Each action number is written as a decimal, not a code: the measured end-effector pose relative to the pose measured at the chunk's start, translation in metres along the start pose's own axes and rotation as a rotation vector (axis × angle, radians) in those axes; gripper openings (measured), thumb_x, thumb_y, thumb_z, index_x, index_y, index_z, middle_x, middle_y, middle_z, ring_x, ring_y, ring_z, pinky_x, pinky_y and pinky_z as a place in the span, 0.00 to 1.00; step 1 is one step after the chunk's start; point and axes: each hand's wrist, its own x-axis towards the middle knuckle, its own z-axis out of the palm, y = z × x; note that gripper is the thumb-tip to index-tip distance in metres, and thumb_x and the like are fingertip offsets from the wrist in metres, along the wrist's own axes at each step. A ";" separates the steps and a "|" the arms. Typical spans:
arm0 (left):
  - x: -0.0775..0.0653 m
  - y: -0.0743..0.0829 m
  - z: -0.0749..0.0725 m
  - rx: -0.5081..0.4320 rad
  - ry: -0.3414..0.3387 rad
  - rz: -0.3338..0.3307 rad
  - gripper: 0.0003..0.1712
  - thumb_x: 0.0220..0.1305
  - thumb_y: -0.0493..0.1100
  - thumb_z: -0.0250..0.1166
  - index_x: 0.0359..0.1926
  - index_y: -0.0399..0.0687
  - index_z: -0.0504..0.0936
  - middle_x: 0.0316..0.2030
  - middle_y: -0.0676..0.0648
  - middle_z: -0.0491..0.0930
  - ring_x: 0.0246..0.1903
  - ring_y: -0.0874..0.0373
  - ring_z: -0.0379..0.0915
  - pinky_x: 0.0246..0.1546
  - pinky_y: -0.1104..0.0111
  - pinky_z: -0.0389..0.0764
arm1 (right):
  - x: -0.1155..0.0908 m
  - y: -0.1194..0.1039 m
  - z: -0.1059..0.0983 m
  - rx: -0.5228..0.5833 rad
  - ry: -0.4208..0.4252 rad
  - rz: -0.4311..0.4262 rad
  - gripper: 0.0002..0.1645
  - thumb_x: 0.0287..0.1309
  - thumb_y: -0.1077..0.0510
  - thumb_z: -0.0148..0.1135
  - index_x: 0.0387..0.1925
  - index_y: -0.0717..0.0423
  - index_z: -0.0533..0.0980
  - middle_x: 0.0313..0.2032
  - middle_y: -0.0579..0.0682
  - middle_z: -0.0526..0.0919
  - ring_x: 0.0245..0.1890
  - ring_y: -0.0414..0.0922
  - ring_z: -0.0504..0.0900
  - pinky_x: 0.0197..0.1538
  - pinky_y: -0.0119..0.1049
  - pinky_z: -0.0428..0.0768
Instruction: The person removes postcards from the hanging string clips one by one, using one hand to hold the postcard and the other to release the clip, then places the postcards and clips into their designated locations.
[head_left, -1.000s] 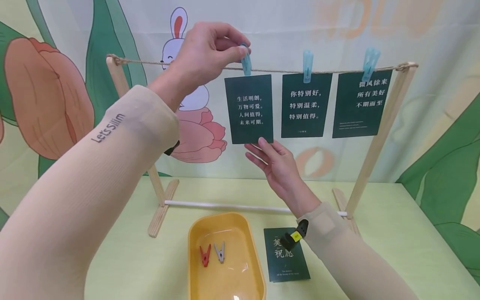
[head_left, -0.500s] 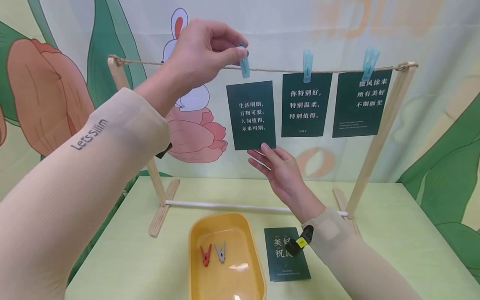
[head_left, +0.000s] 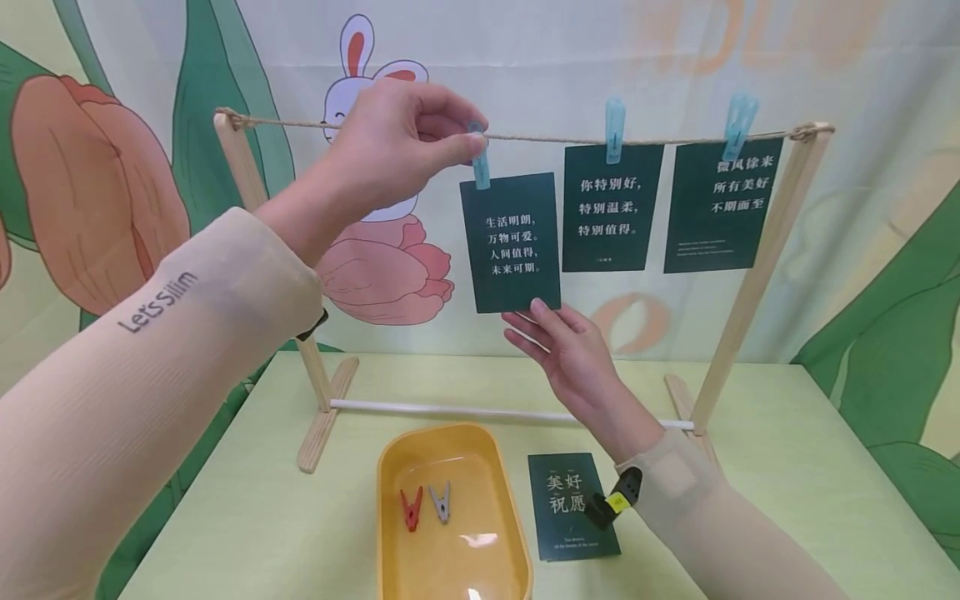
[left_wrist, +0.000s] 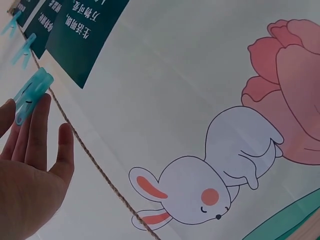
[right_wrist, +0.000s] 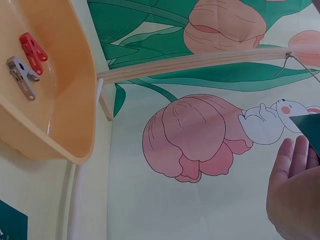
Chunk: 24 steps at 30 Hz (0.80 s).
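Note:
My left hand [head_left: 408,146] pinches a light blue clothespin [head_left: 481,171] between thumb and fingers, just below the rope [head_left: 532,139]. In the head view the clothespin's lower end overlaps the top edge of a dark green card [head_left: 512,250] with white writing. In the left wrist view the clothespin [left_wrist: 32,95] shows beside the rope, with a gap between it and the card [left_wrist: 82,45]. My right hand [head_left: 566,350] holds that card by its bottom edge, thumb in front and fingers behind. The card tilts slightly.
Two green cards, a middle one [head_left: 611,242] and a right one [head_left: 708,237], hang from blue clothespins. A wooden stand [head_left: 757,283] carries the rope. On the table, a yellow tray [head_left: 517,533] holds a red clothespin [head_left: 411,508] and a grey clothespin [head_left: 441,502], beside stacked green cards [head_left: 573,533].
The left hand has moved down and slightly left with the clothespin, from across the rope to below it. The right hand has lowered the card and shifted it slightly right.

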 end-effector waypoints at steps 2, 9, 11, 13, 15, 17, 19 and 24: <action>-0.003 -0.001 0.001 0.008 -0.003 0.003 0.12 0.62 0.51 0.64 0.46 0.57 0.79 0.33 0.57 0.80 0.40 0.67 0.71 0.43 0.69 0.69 | -0.003 0.000 -0.002 -0.009 -0.001 0.004 0.19 0.62 0.55 0.60 0.51 0.61 0.71 0.51 0.60 0.74 0.54 0.55 0.72 0.54 0.46 0.70; -0.012 -0.006 0.004 -0.003 -0.025 -0.002 0.12 0.62 0.51 0.65 0.46 0.58 0.79 0.33 0.58 0.80 0.40 0.68 0.73 0.42 0.68 0.71 | -0.013 0.002 -0.011 -0.032 -0.017 0.029 0.20 0.64 0.55 0.58 0.54 0.59 0.70 0.53 0.59 0.73 0.55 0.55 0.71 0.55 0.45 0.69; -0.014 -0.008 0.004 -0.013 -0.032 -0.002 0.12 0.62 0.51 0.65 0.46 0.58 0.79 0.33 0.58 0.80 0.40 0.67 0.73 0.42 0.69 0.71 | -0.016 0.002 -0.013 -0.035 -0.020 0.036 0.20 0.64 0.55 0.58 0.54 0.59 0.70 0.52 0.59 0.73 0.56 0.56 0.70 0.55 0.46 0.69; -0.016 -0.011 0.005 -0.022 -0.035 -0.003 0.12 0.61 0.51 0.65 0.45 0.57 0.79 0.33 0.58 0.80 0.39 0.67 0.74 0.43 0.69 0.71 | -0.019 0.003 -0.015 -0.029 -0.016 0.041 0.18 0.64 0.56 0.58 0.52 0.59 0.71 0.51 0.59 0.74 0.56 0.56 0.70 0.55 0.46 0.69; -0.019 -0.014 0.006 -0.027 -0.039 -0.003 0.12 0.61 0.51 0.65 0.45 0.57 0.79 0.33 0.58 0.80 0.39 0.67 0.74 0.43 0.69 0.71 | -0.022 0.004 -0.016 -0.015 -0.006 0.042 0.14 0.63 0.56 0.58 0.47 0.61 0.72 0.49 0.59 0.75 0.55 0.57 0.71 0.55 0.47 0.69; -0.021 -0.017 0.009 -0.031 -0.039 0.001 0.12 0.61 0.51 0.66 0.45 0.57 0.79 0.33 0.58 0.80 0.39 0.67 0.74 0.43 0.69 0.71 | -0.023 0.005 -0.017 -0.003 0.000 0.036 0.11 0.63 0.57 0.58 0.41 0.62 0.73 0.47 0.60 0.76 0.54 0.57 0.71 0.54 0.47 0.70; -0.024 -0.020 0.011 -0.040 -0.042 0.000 0.12 0.60 0.50 0.66 0.44 0.57 0.79 0.32 0.57 0.80 0.38 0.67 0.74 0.42 0.68 0.72 | -0.025 0.007 -0.018 0.003 0.003 0.032 0.10 0.63 0.58 0.58 0.38 0.62 0.73 0.46 0.60 0.76 0.54 0.57 0.72 0.54 0.48 0.70; -0.029 -0.027 0.020 -0.061 -0.065 -0.032 0.11 0.60 0.49 0.66 0.44 0.57 0.79 0.32 0.57 0.80 0.37 0.65 0.75 0.38 0.67 0.73 | -0.030 0.009 -0.023 -0.035 -0.007 0.046 0.11 0.63 0.56 0.58 0.39 0.62 0.71 0.47 0.60 0.76 0.55 0.57 0.71 0.55 0.47 0.69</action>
